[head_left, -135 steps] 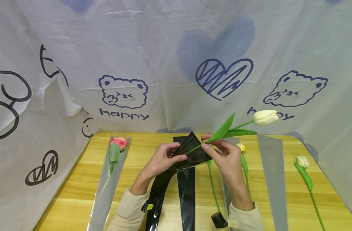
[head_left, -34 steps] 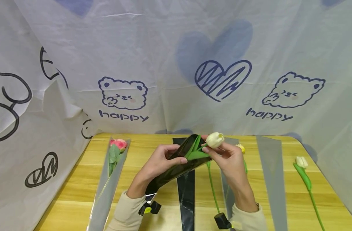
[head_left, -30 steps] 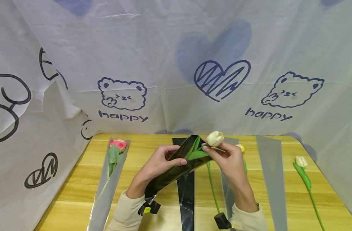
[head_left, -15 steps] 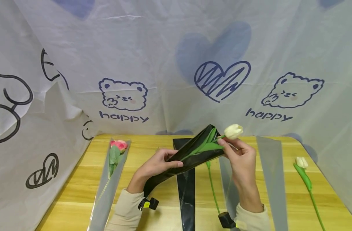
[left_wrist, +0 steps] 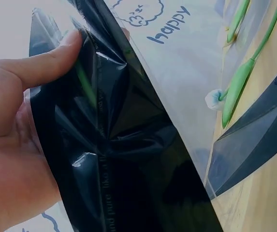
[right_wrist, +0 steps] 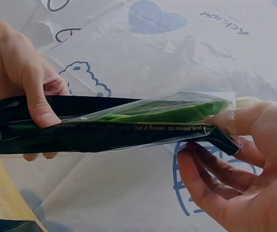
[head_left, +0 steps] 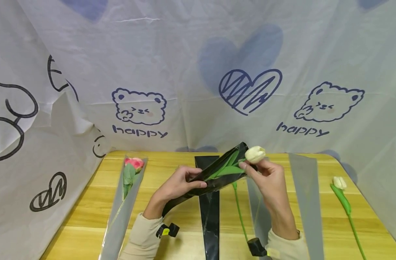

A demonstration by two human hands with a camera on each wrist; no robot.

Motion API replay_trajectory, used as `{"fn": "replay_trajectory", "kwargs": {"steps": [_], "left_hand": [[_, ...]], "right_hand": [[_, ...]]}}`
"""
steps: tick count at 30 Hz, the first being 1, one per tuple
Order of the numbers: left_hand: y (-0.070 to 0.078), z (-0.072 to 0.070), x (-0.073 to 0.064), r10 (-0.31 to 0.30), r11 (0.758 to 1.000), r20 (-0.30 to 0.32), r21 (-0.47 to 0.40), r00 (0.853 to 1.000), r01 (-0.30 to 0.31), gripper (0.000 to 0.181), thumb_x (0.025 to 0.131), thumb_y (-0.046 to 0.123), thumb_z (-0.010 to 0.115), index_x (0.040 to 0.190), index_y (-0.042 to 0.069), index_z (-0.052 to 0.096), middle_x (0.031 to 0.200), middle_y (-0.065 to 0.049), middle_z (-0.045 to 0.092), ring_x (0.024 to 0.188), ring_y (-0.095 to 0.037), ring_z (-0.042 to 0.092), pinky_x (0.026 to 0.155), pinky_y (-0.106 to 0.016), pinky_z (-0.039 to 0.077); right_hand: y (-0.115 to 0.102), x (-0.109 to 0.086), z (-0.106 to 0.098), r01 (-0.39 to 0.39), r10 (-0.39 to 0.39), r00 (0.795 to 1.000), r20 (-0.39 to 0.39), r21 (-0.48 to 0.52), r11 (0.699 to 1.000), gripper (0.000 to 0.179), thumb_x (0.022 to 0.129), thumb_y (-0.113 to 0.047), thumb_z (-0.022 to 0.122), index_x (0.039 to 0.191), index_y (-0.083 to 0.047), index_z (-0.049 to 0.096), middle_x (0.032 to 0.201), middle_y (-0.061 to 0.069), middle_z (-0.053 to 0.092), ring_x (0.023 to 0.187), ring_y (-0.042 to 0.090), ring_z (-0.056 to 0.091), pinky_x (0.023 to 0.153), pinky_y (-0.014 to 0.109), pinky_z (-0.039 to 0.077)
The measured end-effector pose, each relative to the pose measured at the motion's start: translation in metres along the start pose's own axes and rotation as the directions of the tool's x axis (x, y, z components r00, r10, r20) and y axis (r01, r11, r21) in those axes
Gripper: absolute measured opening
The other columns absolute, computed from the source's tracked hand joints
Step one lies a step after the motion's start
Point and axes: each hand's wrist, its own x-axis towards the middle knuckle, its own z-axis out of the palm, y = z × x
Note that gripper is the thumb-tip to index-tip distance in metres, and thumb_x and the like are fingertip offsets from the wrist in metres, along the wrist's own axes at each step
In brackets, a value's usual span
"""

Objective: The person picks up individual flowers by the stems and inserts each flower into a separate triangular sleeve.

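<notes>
A white tulip lies with its stem and green leaves inside a black flower sleeve; its head sticks out at the open end. My left hand grips the sleeve at mid-length, thumb on top and fingers underneath. At the opening, my right hand pinches the tulip just below its head. In the right wrist view, the right thumb is behind the sleeve's clear front film, beside the leaves. The left wrist view shows the green stem through the film near my left thumb.
On the wooden table lie a pink rose in a sleeve at left, another black sleeve, grey sleeves and a loose white tulip at right. A green stem lies between them. A printed cloth hangs behind.
The tulip has slid down into the black sleeve, its head moving from far outside to the opening. In the last half second, my right hand has shifted slightly left and down with it.
</notes>
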Motion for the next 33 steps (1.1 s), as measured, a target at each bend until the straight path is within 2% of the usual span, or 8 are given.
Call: {"fn": "replay_trajectory", "kwargs": {"steps": [4,8,15,19,23,26,29,33], "left_hand": [[-0.002,-0.001,0.000,0.004,1.000,0.005,-0.014,1.000,-0.004,0.003,0.097,0.005,0.071,0.098,0.002,0.071,0.074,0.002,0.057,0.061,-0.010,0.044,0.060,-0.023,0.037],[-0.006,-0.002,-0.001,-0.010,0.998,-0.002,-0.066,1.000,0.010,0.014,0.097,0.002,0.070,0.110,-0.003,0.074,0.090,-0.007,0.072,0.069,-0.013,0.057,0.064,-0.024,0.045],[-0.009,-0.002,0.001,-0.023,0.997,0.012,-0.079,1.000,0.024,0.017,0.097,0.001,0.068,0.112,-0.005,0.072,0.092,-0.010,0.072,0.069,-0.014,0.055,0.063,-0.023,0.043],[-0.009,0.001,0.003,-0.030,0.996,0.022,-0.087,0.999,0.032,0.013,0.098,0.003,0.069,0.109,-0.001,0.073,0.087,-0.004,0.068,0.069,-0.014,0.053,0.065,-0.024,0.042],[-0.010,0.002,0.003,-0.061,0.989,-0.002,-0.134,0.998,0.061,0.009,0.099,0.006,0.069,0.102,-0.002,0.071,0.079,0.000,0.059,0.067,-0.013,0.050,0.065,-0.024,0.041],[-0.012,0.002,0.003,-0.122,0.967,-0.027,-0.229,0.992,0.112,0.014,0.100,0.008,0.068,0.106,-0.004,0.069,0.081,-0.001,0.064,0.070,-0.013,0.057,0.067,-0.024,0.048],[-0.012,0.001,0.003,-0.174,0.931,-0.056,-0.336,0.983,0.146,0.023,0.100,0.010,0.067,0.116,-0.006,0.068,0.092,-0.002,0.071,0.082,-0.015,0.065,0.075,-0.026,0.054],[-0.011,0.001,0.003,-0.195,0.894,-0.083,-0.426,0.977,0.142,0.031,0.098,0.009,0.069,0.124,-0.008,0.065,0.104,-0.002,0.073,0.096,-0.015,0.065,0.086,-0.030,0.055]], "right_hand": [[-0.001,0.000,-0.001,-0.045,0.045,0.999,0.028,-0.026,0.999,0.025,0.092,0.001,0.075,0.111,0.015,0.070,0.100,0.001,0.071,0.096,0.015,0.067,0.076,0.025,0.057],[0.001,0.000,-0.005,-0.073,0.075,0.994,0.083,-0.017,0.997,0.029,0.095,0.000,0.071,0.120,0.016,0.067,0.104,0.002,0.071,0.087,0.014,0.071,0.073,0.032,0.060],[0.003,0.003,-0.017,-0.156,0.148,0.981,0.124,0.058,0.986,0.036,0.103,0.001,0.058,0.135,0.017,0.055,0.110,-0.001,0.073,0.097,0.013,0.072,0.077,0.033,0.060],[0.002,0.003,-0.016,-0.191,0.185,0.980,0.078,0.070,0.979,0.037,0.106,-0.003,0.054,0.138,0.014,0.054,0.113,-0.001,0.071,0.096,0.012,0.072,0.078,0.033,0.060],[0.000,0.004,-0.011,-0.168,0.171,0.985,-0.005,0.142,0.975,0.041,0.109,-0.019,0.053,0.138,0.010,0.055,0.103,-0.001,0.073,0.086,0.015,0.075,0.078,0.035,0.060],[0.003,0.006,-0.008,-0.108,0.115,0.993,-0.023,0.197,0.974,0.043,0.109,-0.028,0.053,0.138,0.004,0.055,0.098,0.005,0.076,0.085,0.021,0.076,0.077,0.037,0.060],[0.008,0.007,-0.005,-0.068,0.060,0.997,0.049,0.184,0.981,0.041,0.107,-0.024,0.058,0.136,0.003,0.056,0.105,0.010,0.077,0.091,0.024,0.076,0.078,0.039,0.059],[0.015,0.006,0.003,-0.042,0.022,0.988,0.156,0.126,0.991,0.034,0.102,-0.012,0.065,0.126,0.011,0.060,0.107,0.012,0.076,0.095,0.026,0.074,0.079,0.041,0.060]]}}
